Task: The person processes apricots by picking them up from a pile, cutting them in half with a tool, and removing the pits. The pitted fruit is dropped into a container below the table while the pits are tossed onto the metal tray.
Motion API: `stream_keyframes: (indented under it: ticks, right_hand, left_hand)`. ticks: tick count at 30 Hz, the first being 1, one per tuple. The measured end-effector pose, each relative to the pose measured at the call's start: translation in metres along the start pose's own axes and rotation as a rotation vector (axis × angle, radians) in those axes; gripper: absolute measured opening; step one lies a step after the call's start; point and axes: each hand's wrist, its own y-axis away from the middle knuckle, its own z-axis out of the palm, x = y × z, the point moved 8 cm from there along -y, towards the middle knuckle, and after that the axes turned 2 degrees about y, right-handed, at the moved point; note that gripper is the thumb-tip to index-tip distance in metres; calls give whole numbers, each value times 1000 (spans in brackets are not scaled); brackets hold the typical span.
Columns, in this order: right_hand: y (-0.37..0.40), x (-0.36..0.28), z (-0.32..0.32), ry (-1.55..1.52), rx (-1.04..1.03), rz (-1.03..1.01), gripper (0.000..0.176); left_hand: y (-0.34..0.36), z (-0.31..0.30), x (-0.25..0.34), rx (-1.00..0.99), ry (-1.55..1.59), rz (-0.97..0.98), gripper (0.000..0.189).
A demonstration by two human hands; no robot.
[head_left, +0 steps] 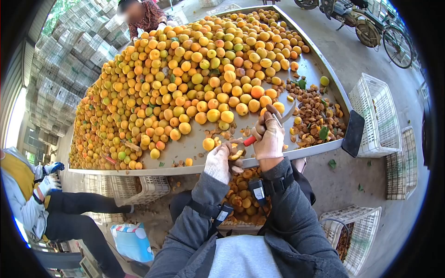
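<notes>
My left hand [219, 162], in a pale glove with dark bare-looking fingertips, is closed around a cut piece of apricot [236, 154] at the table's near edge. Just right of it, my right hand [270, 139], in a similar glove, grips a tool with a red handle [249, 141]. A curved metal part [289, 112] sticks out beyond its fingers. Whole apricots [176, 88] are heaped over the metal table [194, 144]. Brown pits and scraps [317, 111] lie at the right. Below my hands, a crate holds opened apricots [241, 190].
White crates stand at the right [374, 116], lower right [359, 231] and under the table [139, 187]. A dark phone-like slab [353, 133] is at the table's right corner. Co-workers are at left [28, 190] and across the table [148, 18]. A bicycle [397, 44] stands behind.
</notes>
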Motion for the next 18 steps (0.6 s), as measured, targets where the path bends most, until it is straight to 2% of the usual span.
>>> stream_keyframes:
  ticks: [3,5,7,9,11,12,13,15,17,18]
  right_hand:
    - [-16,14,-9,-101,30,80,20]
    - [-21,29,-10,-275,-12,199,20]
    - [-17,29,-6,-252,6,193,21]
    - [-15,20,-3,-226,19,184,21]
    - [-14,-19,6,22,-81,-44,26]
    - [4,-33,21,251,-138,-57,26]
    - [7,-24,17,252,-142,-59,26]
    - [18,-1,33,934,-414,-306,23]
    - [40,4,48,1117,-528,-474,23]
    - [46,9,51,1143,-615,-546,32]
  left_hand:
    - [-10,-6,-2,64,100,-68,34]
    - [-17,-9,-10,43,199,-115,31]
    - [-19,-5,-18,67,274,-191,27]
    - [-26,-10,-16,66,242,-131,23]
    - [-38,-22,-1,112,367,54,27]
    - [-37,-31,8,125,318,98,27]
    - [-36,-34,11,122,321,101,27]
    - [-36,-29,20,55,324,141,28]
    - [-27,-18,25,31,339,166,29]
    - [-24,-18,26,35,262,211,28]
